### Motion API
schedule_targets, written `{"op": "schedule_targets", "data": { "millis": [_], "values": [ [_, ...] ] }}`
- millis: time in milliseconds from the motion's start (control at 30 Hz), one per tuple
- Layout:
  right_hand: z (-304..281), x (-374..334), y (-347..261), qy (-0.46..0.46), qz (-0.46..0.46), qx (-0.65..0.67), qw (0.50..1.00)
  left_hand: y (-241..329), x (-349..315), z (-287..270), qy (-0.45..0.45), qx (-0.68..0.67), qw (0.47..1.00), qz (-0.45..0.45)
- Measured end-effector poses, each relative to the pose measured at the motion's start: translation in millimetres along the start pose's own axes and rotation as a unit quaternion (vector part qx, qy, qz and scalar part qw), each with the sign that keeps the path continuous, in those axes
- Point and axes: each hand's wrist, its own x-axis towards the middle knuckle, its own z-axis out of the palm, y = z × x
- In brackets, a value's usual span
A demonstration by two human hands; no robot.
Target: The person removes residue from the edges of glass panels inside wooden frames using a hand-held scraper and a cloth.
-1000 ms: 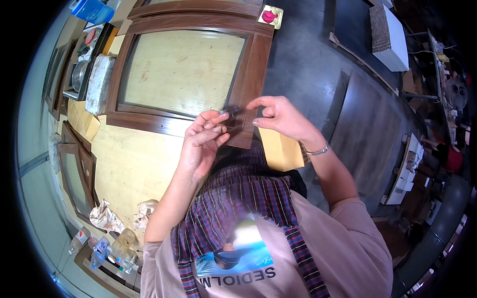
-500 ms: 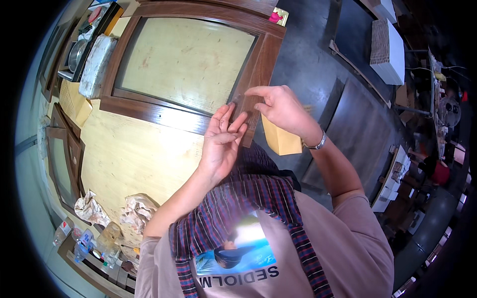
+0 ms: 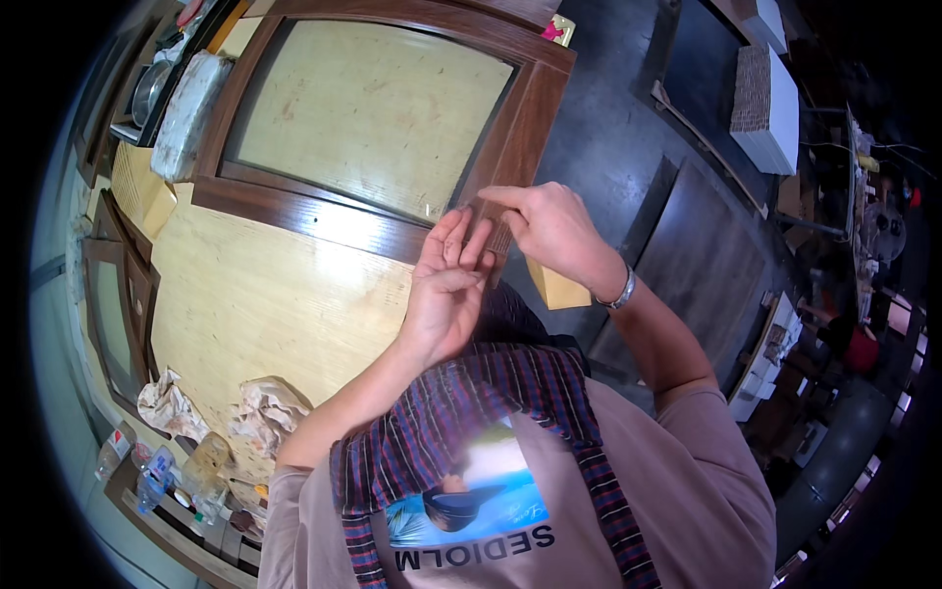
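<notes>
A dark brown wooden frame (image 3: 324, 224) with a pane of glass (image 3: 368, 113) lies on the pale table. My left hand (image 3: 446, 294) is at the frame's near right corner, palm turned up. Its fingers are apart and slightly bent, the thumb lies across the palm, and I see nothing in it. From the right, my right hand (image 3: 557, 231) reaches over the same corner. Its index finger stretches to the frame's right rail (image 3: 520, 128), thumb apart from it; the other fingers curl under, partly hidden. Whether the fingertip touches the wood or a thin piece on it, I cannot tell.
Crumpled cloths (image 3: 270, 417) and plastic bottles (image 3: 152, 481) lie at the lower left. A wrapped block (image 3: 191, 118) stands left of the frame, smaller wooden frames (image 3: 116, 304) beyond it. Below my right hand shows a yellow object (image 3: 561, 287); flat cartons (image 3: 765, 108) are stacked farther right.
Both hands have shifted slightly, the right one a little down and left, nearer to the left hand. The view has tilted a little; the hands' poses stay much the same.
</notes>
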Motion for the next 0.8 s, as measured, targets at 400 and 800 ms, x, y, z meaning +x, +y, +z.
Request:
{"op": "schedule_targets", "data": {
  "millis": [400,800],
  "values": [
    [-3,19,2,0.021,-0.013,0.022,0.999,9,4,14,-0.024,-0.021,0.999,0.034],
    [1,12,2,0.007,0.005,-0.018,1.000,-13,2,-3,0.005,-0.049,0.999,0.018]
  ]
}}
